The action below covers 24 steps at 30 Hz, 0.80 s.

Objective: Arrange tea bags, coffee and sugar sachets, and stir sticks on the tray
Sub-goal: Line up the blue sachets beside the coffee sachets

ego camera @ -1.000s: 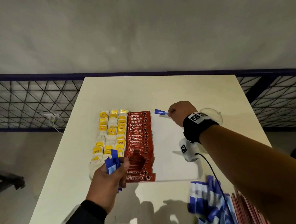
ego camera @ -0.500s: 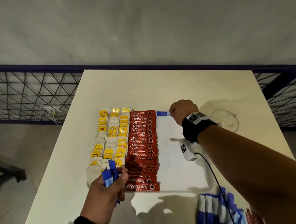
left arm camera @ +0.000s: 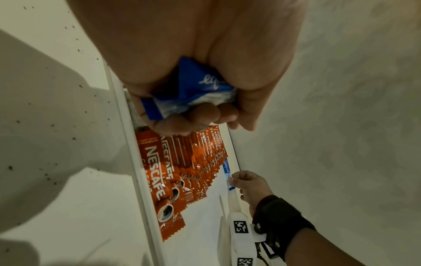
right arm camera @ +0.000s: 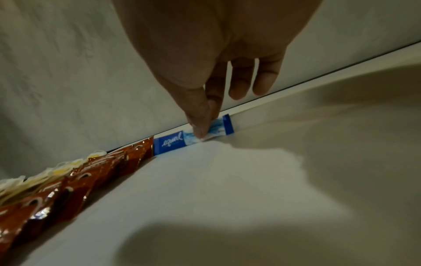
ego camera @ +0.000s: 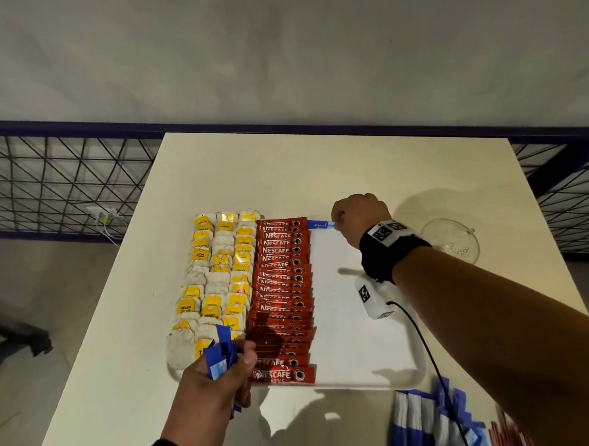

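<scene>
Pinching one blue sugar sachet (right arm camera: pixel 193 137) between thumb and forefinger, the right hand (ego camera: pixel 359 219) holds it flat against the far edge of the white tray (ego camera: pixel 360 338), its near end touching the farthest coffee sachet; the remaining fingers (right arm camera: pixel 265 77) hang loosely extended. The left hand (ego camera: pixel 212 380) hovers at the tray's near left corner, its fingers curled round a bundle of blue sachets (left arm camera: pixel 193 90). On the tray, tea bags (ego camera: pixel 217 278) with yellow tags fill the left side in three columns, and a column of red coffee sachets (ego camera: pixel 283 298) runs just beside them from far edge to near edge, overlapping one another. The tray's right portion is bare. The tray sits on a cream table (ego camera: pixel 317 167). A loose pile of blue sachets (ego camera: pixel 429 420) lies at the table's near right corner. A clear glass dish (ego camera: pixel 452 240) rests near the table's right edge.
</scene>
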Each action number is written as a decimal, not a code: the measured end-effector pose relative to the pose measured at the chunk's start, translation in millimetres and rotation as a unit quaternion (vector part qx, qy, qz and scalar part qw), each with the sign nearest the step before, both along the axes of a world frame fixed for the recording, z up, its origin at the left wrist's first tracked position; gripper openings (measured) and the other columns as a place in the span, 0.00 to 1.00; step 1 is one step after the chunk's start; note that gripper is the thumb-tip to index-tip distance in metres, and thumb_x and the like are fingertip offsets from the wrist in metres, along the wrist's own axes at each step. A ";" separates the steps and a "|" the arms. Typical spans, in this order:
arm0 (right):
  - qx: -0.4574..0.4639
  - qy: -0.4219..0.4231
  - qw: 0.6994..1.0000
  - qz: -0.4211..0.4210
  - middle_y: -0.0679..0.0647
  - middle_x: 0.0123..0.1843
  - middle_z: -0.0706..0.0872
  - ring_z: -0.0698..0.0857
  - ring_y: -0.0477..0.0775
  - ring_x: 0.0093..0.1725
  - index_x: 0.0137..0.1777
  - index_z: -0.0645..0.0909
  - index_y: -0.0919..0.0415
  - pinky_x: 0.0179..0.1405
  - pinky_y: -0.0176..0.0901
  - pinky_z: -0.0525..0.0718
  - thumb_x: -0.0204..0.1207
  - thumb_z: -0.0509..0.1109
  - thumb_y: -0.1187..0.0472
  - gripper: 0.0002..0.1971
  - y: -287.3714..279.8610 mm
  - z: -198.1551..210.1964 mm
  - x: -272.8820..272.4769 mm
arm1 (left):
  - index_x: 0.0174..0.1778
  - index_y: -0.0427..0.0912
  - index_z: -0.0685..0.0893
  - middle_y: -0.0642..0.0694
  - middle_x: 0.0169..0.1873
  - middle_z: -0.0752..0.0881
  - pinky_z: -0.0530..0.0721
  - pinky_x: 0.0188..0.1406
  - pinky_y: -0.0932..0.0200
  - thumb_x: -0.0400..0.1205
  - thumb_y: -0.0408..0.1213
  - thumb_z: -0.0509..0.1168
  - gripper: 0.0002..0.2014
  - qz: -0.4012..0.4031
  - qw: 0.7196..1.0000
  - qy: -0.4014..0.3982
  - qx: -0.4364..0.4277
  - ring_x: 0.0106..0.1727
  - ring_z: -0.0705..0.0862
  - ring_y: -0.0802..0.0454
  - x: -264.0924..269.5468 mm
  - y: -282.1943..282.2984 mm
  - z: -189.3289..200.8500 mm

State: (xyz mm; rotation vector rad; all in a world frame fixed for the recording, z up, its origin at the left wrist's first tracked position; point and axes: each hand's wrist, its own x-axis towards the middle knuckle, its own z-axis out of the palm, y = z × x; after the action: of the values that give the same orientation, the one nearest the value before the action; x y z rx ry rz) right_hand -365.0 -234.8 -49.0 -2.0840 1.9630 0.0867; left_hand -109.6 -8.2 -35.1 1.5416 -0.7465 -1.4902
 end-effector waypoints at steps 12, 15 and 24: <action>-0.013 -0.096 0.995 -0.028 0.51 0.53 0.84 0.81 0.55 0.55 0.56 0.83 0.52 0.54 0.47 0.80 0.79 0.68 0.49 0.11 14.5 26.7 5.5 | 0.40 0.39 0.76 0.40 0.25 0.71 0.71 0.27 0.52 0.65 0.59 0.74 0.26 -0.037 0.998 0.037 0.018 0.23 0.69 0.47 -5.8 -0.1 14.2; -0.055 -0.224 0.973 0.001 0.49 0.48 0.85 0.81 0.48 0.47 0.51 0.85 0.54 0.47 0.38 0.75 0.79 0.68 0.51 0.08 44.9 52.1 21.8 | 0.42 0.38 0.74 0.44 0.26 0.69 0.66 0.21 0.60 0.76 0.65 0.64 0.28 -0.003 0.987 0.153 0.039 0.21 0.67 0.52 -19.2 -10.1 29.4; 0.101 -0.383 0.914 0.087 0.47 0.41 0.88 0.84 0.44 0.43 0.43 0.85 0.50 0.46 0.39 0.79 0.80 0.66 0.45 0.12 136.7 102.5 65.1 | 0.41 0.44 0.76 0.47 0.27 0.76 0.65 0.18 0.64 0.76 0.47 0.66 0.10 -0.058 0.991 0.120 -0.013 0.21 0.71 0.54 -51.1 -14.5 65.0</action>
State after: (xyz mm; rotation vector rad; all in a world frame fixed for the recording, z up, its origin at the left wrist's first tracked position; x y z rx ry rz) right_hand -299.9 -98.1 53.5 -1.7632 1.2361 -0.4144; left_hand -160.7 -22.8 30.0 1.2889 -0.7196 -1.7079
